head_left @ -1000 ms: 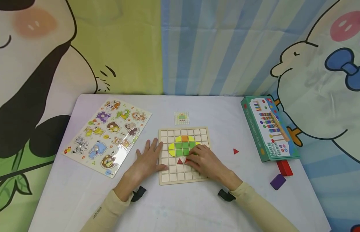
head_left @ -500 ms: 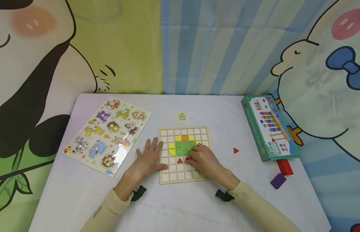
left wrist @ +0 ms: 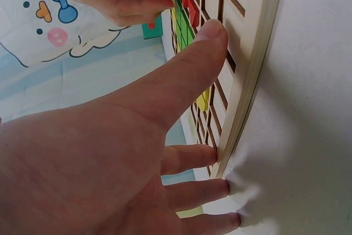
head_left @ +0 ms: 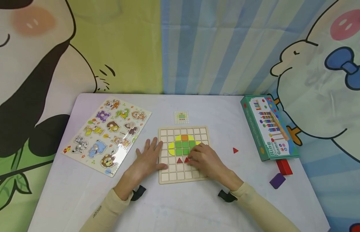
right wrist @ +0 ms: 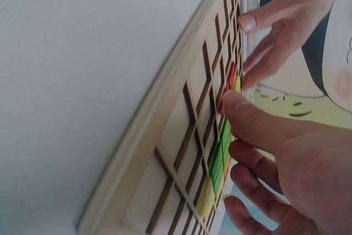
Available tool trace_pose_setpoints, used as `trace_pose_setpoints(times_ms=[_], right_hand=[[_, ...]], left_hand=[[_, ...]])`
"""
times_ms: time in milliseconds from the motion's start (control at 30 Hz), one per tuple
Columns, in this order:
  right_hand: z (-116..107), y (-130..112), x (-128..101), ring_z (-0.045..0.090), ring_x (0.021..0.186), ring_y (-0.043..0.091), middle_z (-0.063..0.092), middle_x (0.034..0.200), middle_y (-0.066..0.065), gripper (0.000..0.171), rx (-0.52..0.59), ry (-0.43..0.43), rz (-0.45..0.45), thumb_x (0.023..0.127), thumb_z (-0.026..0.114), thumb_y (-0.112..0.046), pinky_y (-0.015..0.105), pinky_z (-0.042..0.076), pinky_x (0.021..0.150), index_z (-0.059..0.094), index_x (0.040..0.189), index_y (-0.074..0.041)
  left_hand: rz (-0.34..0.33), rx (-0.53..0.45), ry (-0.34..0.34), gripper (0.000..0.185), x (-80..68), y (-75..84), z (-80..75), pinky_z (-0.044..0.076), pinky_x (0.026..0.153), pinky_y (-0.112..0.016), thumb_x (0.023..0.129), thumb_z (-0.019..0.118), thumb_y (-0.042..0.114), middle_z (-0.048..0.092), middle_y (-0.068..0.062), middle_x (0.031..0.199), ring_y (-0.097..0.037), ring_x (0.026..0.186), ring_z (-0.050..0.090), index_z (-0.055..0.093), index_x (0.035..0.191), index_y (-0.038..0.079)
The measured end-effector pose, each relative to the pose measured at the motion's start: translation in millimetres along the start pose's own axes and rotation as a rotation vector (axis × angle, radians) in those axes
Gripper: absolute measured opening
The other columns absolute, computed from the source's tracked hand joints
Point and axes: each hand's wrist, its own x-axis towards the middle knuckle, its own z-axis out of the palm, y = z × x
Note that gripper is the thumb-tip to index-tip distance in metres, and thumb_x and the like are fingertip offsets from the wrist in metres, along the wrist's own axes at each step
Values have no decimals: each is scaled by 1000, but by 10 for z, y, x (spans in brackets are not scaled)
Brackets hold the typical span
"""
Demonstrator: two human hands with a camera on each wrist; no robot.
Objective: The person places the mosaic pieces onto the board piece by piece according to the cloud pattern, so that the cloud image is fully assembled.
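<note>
Triangles are going into the grid board (head_left: 183,178) under the green and yellow shape: one red triangle (head_left: 179,160) sits in its cell, and I judge I am seating a second triangle (head_left: 186,159) in the next cell. The loose red triangle (head_left: 235,150) on the table (head_left: 180,206) looks next and will need a reach to the right. My right hand (head_left: 205,160) has curled fingers, thumb tip (right wrist: 234,102) pressing the second triangle. My left hand (head_left: 148,158) lies flat and spread, steadying the board's left edge.
</note>
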Motion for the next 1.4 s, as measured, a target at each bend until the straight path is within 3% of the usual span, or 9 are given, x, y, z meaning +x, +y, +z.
trace_pose_setpoints(times_ms=[200, 467, 667, 967, 1400], right_hand=[[-206, 224, -130, 61, 95, 15, 73, 95, -2, 18, -45, 29, 33, 78, 89, -20, 34, 51, 81, 81, 94, -14], [-558, 713, -433, 65, 95, 24, 74, 98, 7, 21, -150, 102, 44, 75, 89, -10, 42, 55, 81, 81, 94, -8], [-755, 977, -657, 66, 98, 28, 76, 103, 11, 27, -179, 69, 112, 76, 85, 2, 46, 57, 84, 79, 102, -4], [-778, 1109, -829, 67, 101, 30, 76, 108, 13, 31, -201, -12, 161, 79, 81, 5, 48, 58, 85, 77, 109, -3], [-749, 1173, -895, 65, 98, 26, 76, 104, 9, 22, -185, -10, 210, 82, 84, -8, 46, 58, 84, 80, 103, -7]], left_hand=[[-7, 8, -5, 103, -5, 7, 6, 17, 104, -86, 83, 81, 43, 13, -27, 167, -53, 153, 7, 27, 159, 1], [-1, -4, 5, 104, -20, 6, 11, 16, 104, -86, 82, 82, 43, 14, -28, 167, -54, 153, 8, 27, 159, 1], [-1, -10, 3, 104, -20, 3, 17, 16, 105, -86, 82, 81, 44, 12, -28, 167, -53, 153, 7, 26, 159, 1], [0, -14, 6, 104, -27, -10, 25, 15, 104, -86, 82, 82, 42, 13, -28, 167, -55, 152, 8, 26, 159, 0], [10, -2, 0, 104, -8, -7, 13, 15, 104, -87, 83, 81, 43, 12, -28, 167, -54, 153, 6, 25, 159, 0]])
